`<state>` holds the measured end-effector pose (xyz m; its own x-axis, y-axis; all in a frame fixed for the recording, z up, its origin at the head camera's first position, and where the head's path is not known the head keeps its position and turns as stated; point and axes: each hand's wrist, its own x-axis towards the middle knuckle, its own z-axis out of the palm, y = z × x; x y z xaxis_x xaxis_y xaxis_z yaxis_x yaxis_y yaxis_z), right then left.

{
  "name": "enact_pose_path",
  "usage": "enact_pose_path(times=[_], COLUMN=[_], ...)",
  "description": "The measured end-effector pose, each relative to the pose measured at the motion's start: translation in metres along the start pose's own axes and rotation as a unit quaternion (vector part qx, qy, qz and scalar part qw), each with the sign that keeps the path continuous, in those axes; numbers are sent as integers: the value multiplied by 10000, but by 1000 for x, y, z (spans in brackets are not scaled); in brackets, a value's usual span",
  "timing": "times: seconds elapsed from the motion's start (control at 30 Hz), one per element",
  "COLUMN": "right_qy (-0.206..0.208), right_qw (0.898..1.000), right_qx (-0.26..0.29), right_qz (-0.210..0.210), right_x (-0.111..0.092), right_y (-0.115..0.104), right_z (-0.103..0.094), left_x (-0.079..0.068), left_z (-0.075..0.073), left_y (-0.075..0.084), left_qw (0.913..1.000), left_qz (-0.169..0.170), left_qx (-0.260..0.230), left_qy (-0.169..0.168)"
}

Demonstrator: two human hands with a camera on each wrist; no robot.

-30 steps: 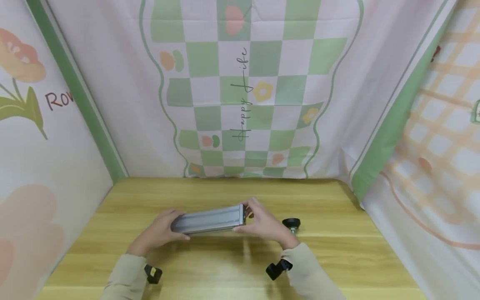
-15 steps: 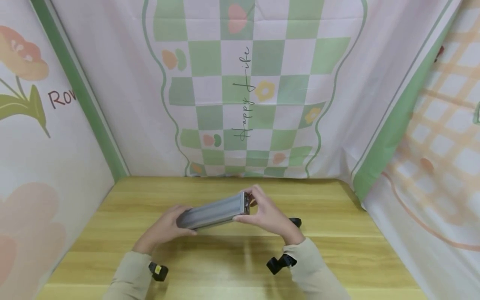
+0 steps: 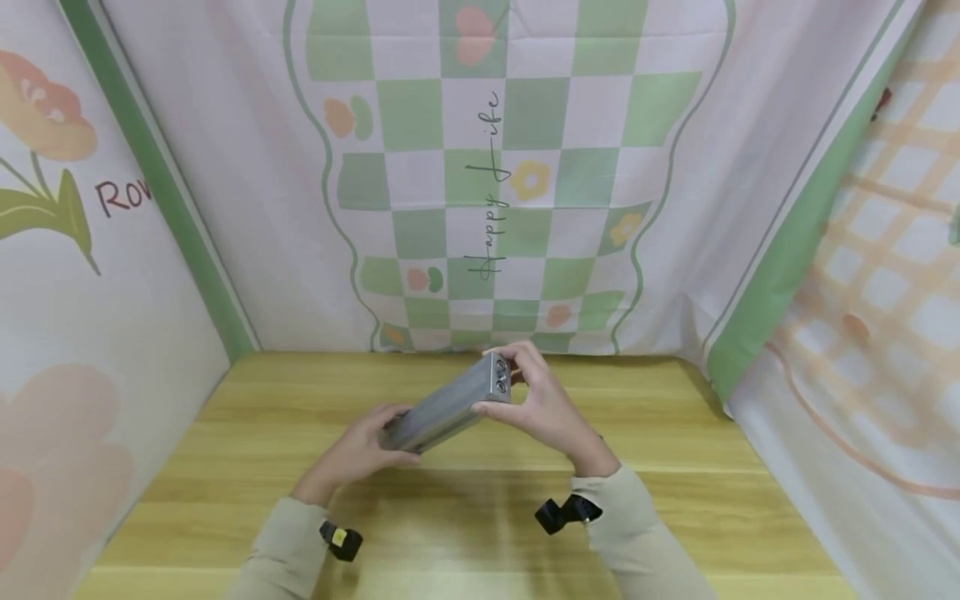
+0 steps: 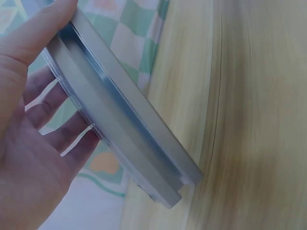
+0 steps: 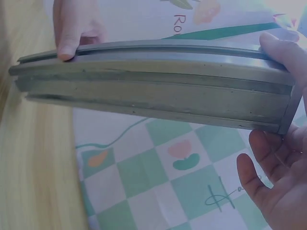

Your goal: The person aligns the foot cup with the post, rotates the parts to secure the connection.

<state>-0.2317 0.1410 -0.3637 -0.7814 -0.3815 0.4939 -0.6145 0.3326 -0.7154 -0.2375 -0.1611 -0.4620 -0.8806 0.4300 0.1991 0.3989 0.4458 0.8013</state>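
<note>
The left hand (image 3: 356, 450) and right hand (image 3: 546, 412) gripped the metal bar (image 3: 446, 408), its right end now swung toward the far edge of the counter (image 3: 675, 408), so its holes (image 3: 502, 377) seemed easier to see.

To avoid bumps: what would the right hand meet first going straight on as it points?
Beyond the metal bar it holds, the right hand would probably meet the checked curtain behind the table; depth is unclear.

Script reading "Happy Life" ran upward on the checked curtain (image 3: 416, 179) behind the counter (image 3: 450, 533). On the flowered curtain (image 3: 112, 283) left of the counter stood "Ro" in red, then a letter cut short.
</note>
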Motion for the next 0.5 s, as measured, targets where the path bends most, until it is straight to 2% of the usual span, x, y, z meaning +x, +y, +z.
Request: enact_pose_path(times=[0.27,0.37,0.4,0.5], right_qy=[164,346,401,529], right_qw=[9998,9993,9991,9984], right_qx=[-44,24,58,113], right_qz=[-79,-115,-127,-143], right_x=[1,3,3,6], right_y=[-6,-11,-13,-29], right_z=[-3,-5,-5,-6], left_x=[9,17,18,25], left_z=[14,20,22,30], left_y=[1,4,10,14], left_qw=[9993,9983,9976,9957], left_qz=[56,305,382,574], left_qx=[-374,-490,-557,-704], left_qy=[-44,-124,-151,-206])
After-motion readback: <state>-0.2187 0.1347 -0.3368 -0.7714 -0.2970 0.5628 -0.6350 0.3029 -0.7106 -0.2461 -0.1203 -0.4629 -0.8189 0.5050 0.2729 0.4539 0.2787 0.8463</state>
